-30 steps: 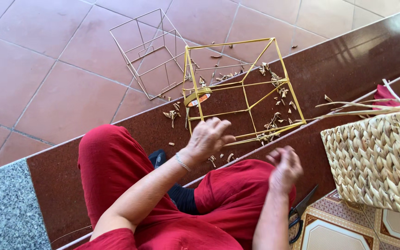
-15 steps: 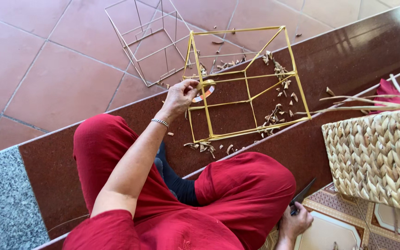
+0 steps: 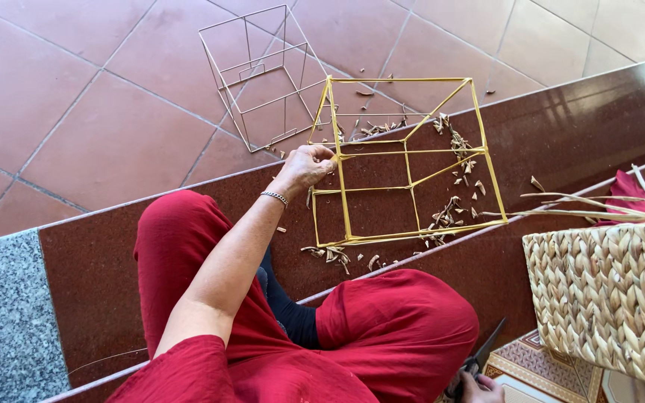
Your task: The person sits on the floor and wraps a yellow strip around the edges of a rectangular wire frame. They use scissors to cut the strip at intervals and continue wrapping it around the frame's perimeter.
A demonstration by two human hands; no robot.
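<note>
left hand (image 3: pixel 309 166) stretched forward — gripping yellow frame (image 3: pixel 406 168); right hand (image 3: pixel 481 386) low.

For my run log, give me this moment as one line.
left hand: grips yellow frame | right hand: on scissors, grip unclear | woven basket at right | wire frame behind

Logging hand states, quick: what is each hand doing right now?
Left hand: closed on the yellow frame.
Right hand: at the scissors, mostly out of view; grip cannot be told.
</note>
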